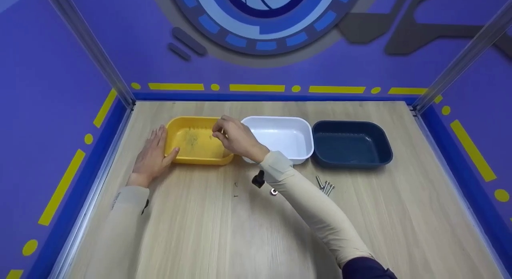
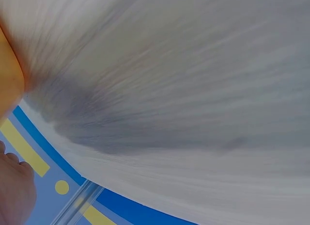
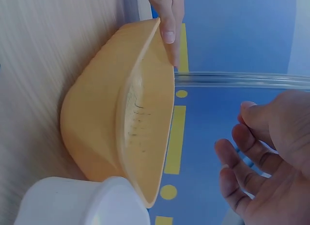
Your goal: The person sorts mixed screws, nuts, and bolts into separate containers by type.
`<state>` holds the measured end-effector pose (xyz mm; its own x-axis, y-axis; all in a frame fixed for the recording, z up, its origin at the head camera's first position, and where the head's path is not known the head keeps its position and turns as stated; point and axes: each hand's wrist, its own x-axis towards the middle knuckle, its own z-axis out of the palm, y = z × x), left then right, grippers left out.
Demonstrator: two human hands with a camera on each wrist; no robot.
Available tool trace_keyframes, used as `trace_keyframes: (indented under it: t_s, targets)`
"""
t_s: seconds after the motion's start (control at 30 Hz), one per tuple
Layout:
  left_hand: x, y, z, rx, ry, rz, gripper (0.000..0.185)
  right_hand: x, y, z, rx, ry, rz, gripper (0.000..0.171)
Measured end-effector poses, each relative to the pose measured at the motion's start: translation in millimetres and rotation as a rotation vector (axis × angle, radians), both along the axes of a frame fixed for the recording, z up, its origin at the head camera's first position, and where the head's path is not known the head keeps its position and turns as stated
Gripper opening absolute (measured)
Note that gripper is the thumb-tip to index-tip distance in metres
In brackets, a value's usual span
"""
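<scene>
My left hand (image 1: 150, 161) rests against the left end of a yellow plastic bin (image 1: 204, 160), fingers straight and thumb over the rim at the near corner. Small dark screws (image 1: 192, 139) lie scattered on the bin's floor. Above the bin's right part hovers my right hand (image 1: 236, 137). In the right wrist view its fingers (image 3: 252, 150) are loosely bent, thumb close to the index finger, and nothing shows between them. On the table, below the bins, lie two tiny screws (image 1: 235, 196), a black knob-like part (image 1: 259, 179), a metal nut (image 1: 273, 191) and several bolts (image 1: 327, 186).
A white bin (image 1: 280, 119) stands just right of the yellow one, and a dark blue bin (image 1: 352, 165) beyond it, all in one row. Blue-purple panels (image 1: 256, 75) wall the wooden table (image 1: 192, 231) at the back and sides. My right forearm crosses over the table's middle.
</scene>
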<state>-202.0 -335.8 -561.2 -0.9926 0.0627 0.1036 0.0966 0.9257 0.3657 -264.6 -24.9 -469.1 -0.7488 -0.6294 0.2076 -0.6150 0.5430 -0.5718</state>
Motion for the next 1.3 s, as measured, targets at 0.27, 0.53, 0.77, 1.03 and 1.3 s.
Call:
trace_keyframes:
  t_s: [0.27, 0.53, 0.77, 1.03, 1.3]
  targets:
    - [1.1, 0.1, -0.5, 0.005, 0.018, 0.000, 0.087, 20.0, 15.0, -10.5, -0.035, -0.032, 0.011, 0.019]
    - [1.4, -0.3, -3.0, 0.001, 0.006, 0.013, 0.088, 37.3, 33.6, -33.7, -0.087, -0.036, 0.073, 0.017]
    - [-1.3, -2.1, -3.3, -0.007, -0.012, 0.015, 0.090, 45.9, 44.8, -57.8, -0.166, -0.087, 0.134, 0.016]
    - [-0.6, -0.3, -0.8, -0.006, -0.023, 0.023, 0.090, 58.5, 57.4, -73.6, -0.184, -0.134, 0.174, 0.015]
    - [-0.3, -0.4, -1.8, -0.010, -0.028, 0.020, 0.090, 69.7, 70.1, -96.8, -0.197, -0.171, 0.232, 0.017]
